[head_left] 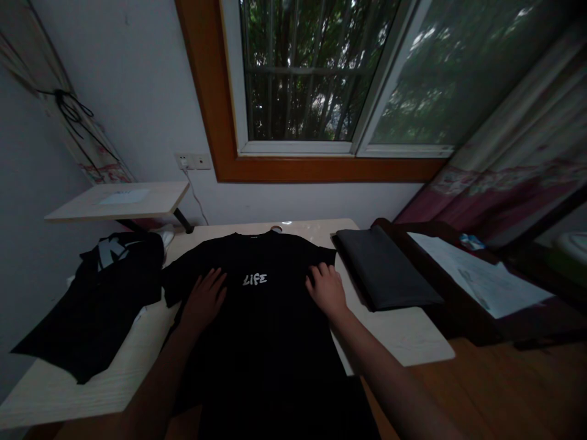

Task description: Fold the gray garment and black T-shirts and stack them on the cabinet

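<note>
Below a wood-framed window [316,73], a pale bench [398,339] carries a black T-shirt [268,324], spread flat, unfolded. Left hand [205,299] and right hand [328,290] rest open either side of its white lettering [254,279]; leftward lies another black garment [117,299], rightward a flat dark-grey item [387,269].

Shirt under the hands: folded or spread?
Spread. The black T-shirt lies flat on the table, sleeves out to both sides, left hand and right hand on it. Lower hem: cannot tell, too dark.

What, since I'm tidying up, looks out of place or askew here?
The black garment with the grey print, at the left, lies aslant and uneven, a corner seeming to jut past the table. Nothing looks spilled.
</note>
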The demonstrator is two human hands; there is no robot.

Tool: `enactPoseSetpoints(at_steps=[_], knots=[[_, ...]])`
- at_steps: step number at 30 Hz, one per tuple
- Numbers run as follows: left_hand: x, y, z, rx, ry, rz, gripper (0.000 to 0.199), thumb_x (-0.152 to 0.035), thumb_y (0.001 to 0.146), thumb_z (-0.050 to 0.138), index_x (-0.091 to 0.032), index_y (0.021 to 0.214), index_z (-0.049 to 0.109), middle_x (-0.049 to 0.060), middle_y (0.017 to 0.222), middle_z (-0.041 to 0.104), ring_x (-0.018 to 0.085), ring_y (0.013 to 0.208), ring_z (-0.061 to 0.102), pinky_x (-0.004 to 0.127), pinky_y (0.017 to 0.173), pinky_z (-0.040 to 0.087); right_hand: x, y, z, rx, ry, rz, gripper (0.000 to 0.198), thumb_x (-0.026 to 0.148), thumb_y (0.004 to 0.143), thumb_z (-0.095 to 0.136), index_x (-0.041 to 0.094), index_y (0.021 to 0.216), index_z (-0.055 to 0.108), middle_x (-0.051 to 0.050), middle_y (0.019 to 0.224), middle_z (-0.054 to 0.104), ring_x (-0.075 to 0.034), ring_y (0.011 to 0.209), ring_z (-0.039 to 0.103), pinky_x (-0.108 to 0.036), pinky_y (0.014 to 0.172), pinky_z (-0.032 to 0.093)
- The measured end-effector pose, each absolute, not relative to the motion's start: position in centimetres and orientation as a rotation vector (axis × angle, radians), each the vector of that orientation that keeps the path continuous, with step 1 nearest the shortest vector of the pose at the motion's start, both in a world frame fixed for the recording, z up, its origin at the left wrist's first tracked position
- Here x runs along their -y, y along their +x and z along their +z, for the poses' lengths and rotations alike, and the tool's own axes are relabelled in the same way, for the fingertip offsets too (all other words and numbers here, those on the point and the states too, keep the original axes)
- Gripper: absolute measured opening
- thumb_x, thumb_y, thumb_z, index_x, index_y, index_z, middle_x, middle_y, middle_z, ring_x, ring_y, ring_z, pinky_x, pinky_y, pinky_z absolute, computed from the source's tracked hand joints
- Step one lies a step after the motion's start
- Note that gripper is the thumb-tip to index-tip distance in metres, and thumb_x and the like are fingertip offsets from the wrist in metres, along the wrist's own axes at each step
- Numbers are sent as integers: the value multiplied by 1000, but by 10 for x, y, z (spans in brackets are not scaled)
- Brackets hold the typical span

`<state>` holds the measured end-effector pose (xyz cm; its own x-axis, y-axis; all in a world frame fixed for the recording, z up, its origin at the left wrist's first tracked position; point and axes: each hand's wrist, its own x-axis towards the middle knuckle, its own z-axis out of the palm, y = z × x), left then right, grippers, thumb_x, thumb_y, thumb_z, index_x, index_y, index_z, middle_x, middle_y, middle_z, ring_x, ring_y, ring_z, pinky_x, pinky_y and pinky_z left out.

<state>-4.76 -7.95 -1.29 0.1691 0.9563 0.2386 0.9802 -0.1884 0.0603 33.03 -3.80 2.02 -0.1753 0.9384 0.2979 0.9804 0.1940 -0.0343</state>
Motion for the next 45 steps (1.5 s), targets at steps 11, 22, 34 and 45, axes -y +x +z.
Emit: enactPoseSetpoints(at_steps=[11, 22, 34, 45], knots=[[102, -49, -13, 1933, -2244, -320, 48, -31, 99, 38, -20, 142, 56, 9, 155, 47, 28, 146, 40, 52, 121, 33, 67, 326, 22, 2264, -2010, -213, 41, 23, 100, 46, 19, 139, 53, -13, 102, 65, -24, 87, 65, -33, 73, 45], [101, -51, -23, 1852, -2217, -360, 47, -30, 99, 40, -17, 140, 57, 12, 154, 49, 31, 144, 43, 55, 117, 37, 72, 325, 18, 2290, -2056, -200, 45, 20, 99, 45, 19, 144, 49, -12, 106, 65, -23, 90, 68, -32, 76, 50], [107, -11, -10, 1964, -2209, -249, 50, -36, 101, 38, -21, 146, 51, 11, 158, 43, 33, 148, 36, 59, 118, 33, 58, 354, 19, 2372, -2025, -195, 50, 4, 94, 42, 13, 143, 47, -16, 112, 68, -24, 99, 67, -31, 85, 50], [110, 51, 9, 1996, -2319, -180, 52, -42, 100, 39, -24, 148, 50, 9, 160, 40, 34, 149, 34, 62, 119, 28, 42, 402, 19, 2351, -2074, -240, 51, 6, 95, 37, 12, 145, 44, -17, 111, 69, -23, 96, 67, -30, 83, 49]])
